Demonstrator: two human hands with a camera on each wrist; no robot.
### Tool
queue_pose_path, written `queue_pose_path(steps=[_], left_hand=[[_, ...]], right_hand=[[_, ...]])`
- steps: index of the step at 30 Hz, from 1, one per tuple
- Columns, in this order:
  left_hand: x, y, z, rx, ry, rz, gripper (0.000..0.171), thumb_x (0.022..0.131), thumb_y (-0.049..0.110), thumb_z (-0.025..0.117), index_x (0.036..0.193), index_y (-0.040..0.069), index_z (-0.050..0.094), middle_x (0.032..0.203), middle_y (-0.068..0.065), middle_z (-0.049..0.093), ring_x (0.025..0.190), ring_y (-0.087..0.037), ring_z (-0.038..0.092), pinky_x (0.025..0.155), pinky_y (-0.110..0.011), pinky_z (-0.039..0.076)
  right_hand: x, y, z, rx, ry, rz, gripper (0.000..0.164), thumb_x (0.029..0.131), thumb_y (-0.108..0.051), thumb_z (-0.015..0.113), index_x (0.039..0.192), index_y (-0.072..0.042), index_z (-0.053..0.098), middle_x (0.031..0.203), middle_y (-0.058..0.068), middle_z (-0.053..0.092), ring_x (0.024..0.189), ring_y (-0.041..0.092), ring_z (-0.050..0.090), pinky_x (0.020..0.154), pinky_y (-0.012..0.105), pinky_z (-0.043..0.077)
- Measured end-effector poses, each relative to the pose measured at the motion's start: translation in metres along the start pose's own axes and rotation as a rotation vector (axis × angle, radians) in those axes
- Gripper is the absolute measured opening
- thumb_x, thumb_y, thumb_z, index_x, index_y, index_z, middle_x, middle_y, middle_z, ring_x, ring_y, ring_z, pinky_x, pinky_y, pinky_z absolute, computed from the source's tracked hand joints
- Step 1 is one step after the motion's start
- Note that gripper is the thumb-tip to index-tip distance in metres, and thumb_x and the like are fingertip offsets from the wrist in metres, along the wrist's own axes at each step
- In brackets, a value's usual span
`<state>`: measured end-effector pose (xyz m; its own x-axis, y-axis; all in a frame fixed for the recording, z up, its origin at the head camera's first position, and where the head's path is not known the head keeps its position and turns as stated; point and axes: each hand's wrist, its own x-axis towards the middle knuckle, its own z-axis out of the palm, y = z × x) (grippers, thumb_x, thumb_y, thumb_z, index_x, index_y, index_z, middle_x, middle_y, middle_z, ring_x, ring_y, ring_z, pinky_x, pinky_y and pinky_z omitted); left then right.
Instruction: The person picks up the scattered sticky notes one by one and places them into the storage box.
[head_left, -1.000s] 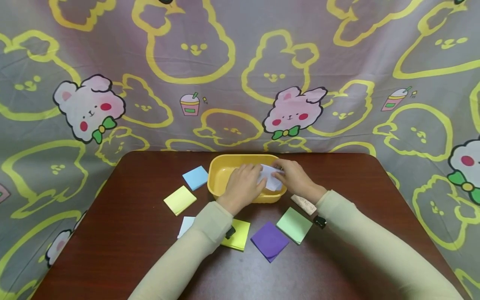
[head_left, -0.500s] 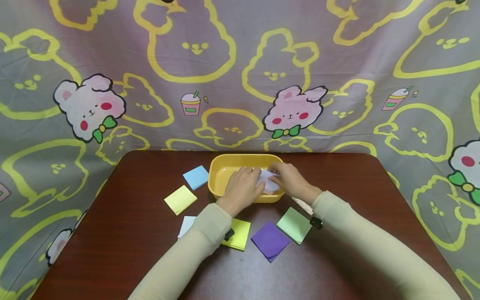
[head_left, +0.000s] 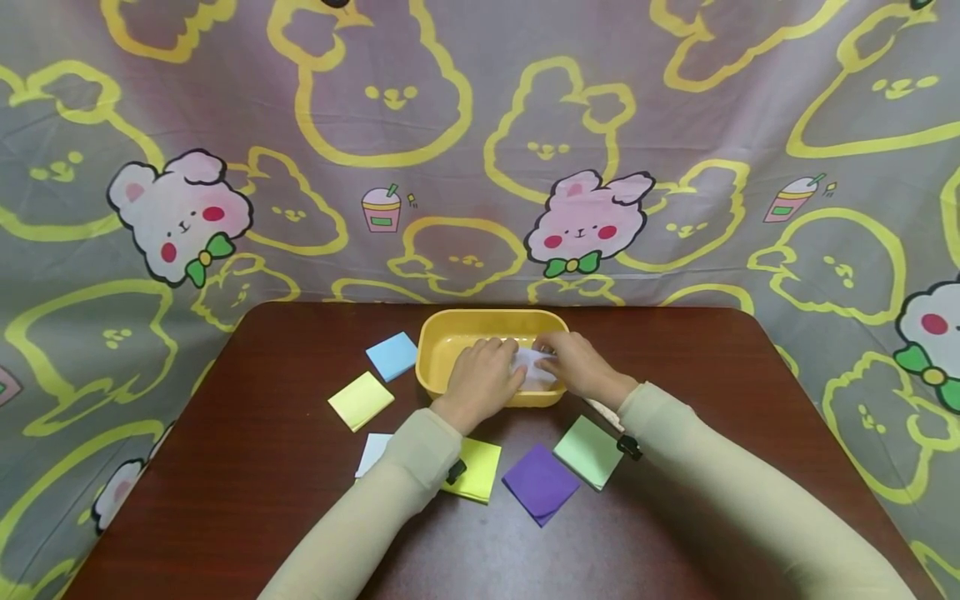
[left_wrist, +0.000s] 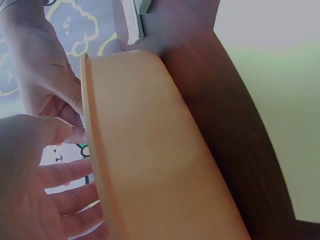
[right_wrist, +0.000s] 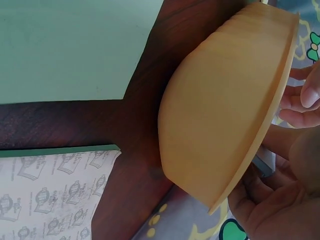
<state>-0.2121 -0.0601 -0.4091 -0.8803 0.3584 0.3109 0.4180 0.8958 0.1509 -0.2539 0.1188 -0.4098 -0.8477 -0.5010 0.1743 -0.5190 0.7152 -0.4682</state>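
A yellow plastic basin [head_left: 453, 385] stands near the table's far edge. Inside its right half lies a pale lavender piece of paper [head_left: 534, 369], seen in the right wrist view as a small light block [right_wrist: 265, 166]. My right hand [head_left: 581, 364] reaches over the rim and grips the paper's right side with curled fingers. On the opposite side, my left hand [head_left: 482, 379] is over the basin, its thumb near the paper's left edge. The left wrist view shows its fingers [left_wrist: 75, 200] spread beside the basin's rim; the rim hides their tips.
Square paper pads lie around the basin: blue [head_left: 393, 357], pale yellow [head_left: 361, 401], white [head_left: 372, 452], bright yellow [head_left: 480, 471], purple [head_left: 540, 483] and light green [head_left: 588, 452]. A pad with printed backing [right_wrist: 47, 192] sits under the right wrist. Patterned cloth [head_left: 480, 167] hangs behind the table.
The lavender paper has gone lower into the basin. My right hand has shifted slightly left and down with it. My left hand has barely moved, and the pads stay in place.
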Motion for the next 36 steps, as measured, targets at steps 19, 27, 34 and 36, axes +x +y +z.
queue_pose_path(steps=[19, 27, 34, 36], left_hand=[[0.002, -0.006, 0.007, -0.012, -0.048, -0.032, 0.037, 0.091, 0.039, 0.049, 0.112, 0.011, 0.062, 0.101, -0.006, 0.064, 0.092, -0.024, 0.059, 0.074, -0.04, 0.048], [0.002, -0.008, 0.006, -0.012, -0.072, -0.031, 0.043, 0.092, 0.043, 0.048, 0.116, 0.009, 0.061, 0.1, -0.007, 0.064, 0.092, -0.023, 0.059, 0.074, -0.039, 0.048], [0.002, -0.011, 0.008, -0.025, -0.079, -0.038, 0.041, 0.091, 0.042, 0.05, 0.114, 0.009, 0.061, 0.096, -0.006, 0.064, 0.087, -0.022, 0.058, 0.072, -0.039, 0.048], [0.003, -0.011, 0.008, -0.025, -0.081, -0.039, 0.041, 0.091, 0.041, 0.05, 0.114, 0.009, 0.061, 0.096, -0.006, 0.064, 0.087, -0.022, 0.058, 0.071, -0.039, 0.048]], right_hand=[[0.009, 0.001, 0.009, -0.127, -0.08, -0.017, 0.008, 0.087, -0.011, 0.062, 0.087, -0.008, 0.069, 0.075, -0.001, 0.063, 0.067, 0.014, 0.054, 0.063, 0.034, 0.048], [0.011, 0.001, 0.013, -0.151, -0.11, -0.071, 0.027, 0.089, -0.033, 0.059, 0.071, -0.013, 0.055, 0.057, -0.003, 0.045, 0.051, 0.013, 0.042, 0.048, 0.03, 0.037], [0.012, 0.0, 0.014, -0.153, -0.144, -0.087, 0.022, 0.087, -0.031, 0.06, 0.073, -0.014, 0.057, 0.059, -0.003, 0.049, 0.055, 0.014, 0.046, 0.051, 0.031, 0.039], [0.013, 0.0, 0.015, -0.144, -0.148, -0.092, 0.021, 0.087, -0.031, 0.06, 0.075, -0.014, 0.058, 0.06, -0.004, 0.05, 0.056, 0.013, 0.047, 0.052, 0.031, 0.04]])
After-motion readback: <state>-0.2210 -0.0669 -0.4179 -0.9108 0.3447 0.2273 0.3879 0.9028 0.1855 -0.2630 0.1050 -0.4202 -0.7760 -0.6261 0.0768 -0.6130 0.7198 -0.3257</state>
